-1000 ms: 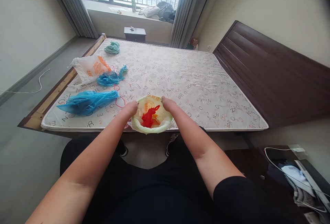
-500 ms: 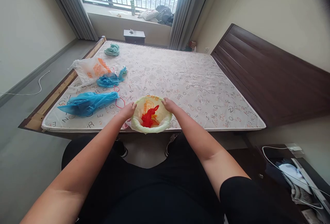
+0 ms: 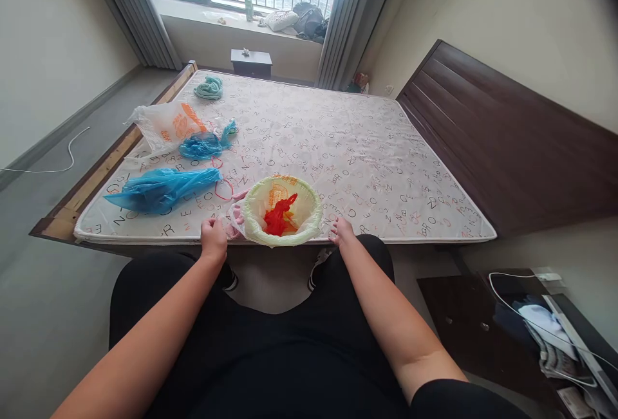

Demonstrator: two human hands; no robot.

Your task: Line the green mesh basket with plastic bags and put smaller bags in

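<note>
A round bin with a pale yellow-green bag liner (image 3: 309,226) folded over its rim stands at the near edge of the mattress. Inside it lies a crumpled red plastic bag (image 3: 280,216). My left hand (image 3: 214,237) is curled into a loose fist left of the bin, apart from it, with nothing visible in it. To the bin's right, my right hand (image 3: 342,232) has its fingers partly spread and holds nothing. Something pink and patterned (image 3: 236,216) sits between my left hand and the bin, partly hidden by it.
On the mattress (image 3: 376,174), left side, lie a long blue plastic bag (image 3: 164,190), a bunched blue bag (image 3: 203,145), a clear bag with orange print (image 3: 168,124) and a coiled green cloth (image 3: 209,87). A dark headboard (image 3: 506,142) rises at right.
Both hands have let go of the bin's rim and moved down and outward, one to each side. The bin stays in nearly the same place with the red bag in it.
</note>
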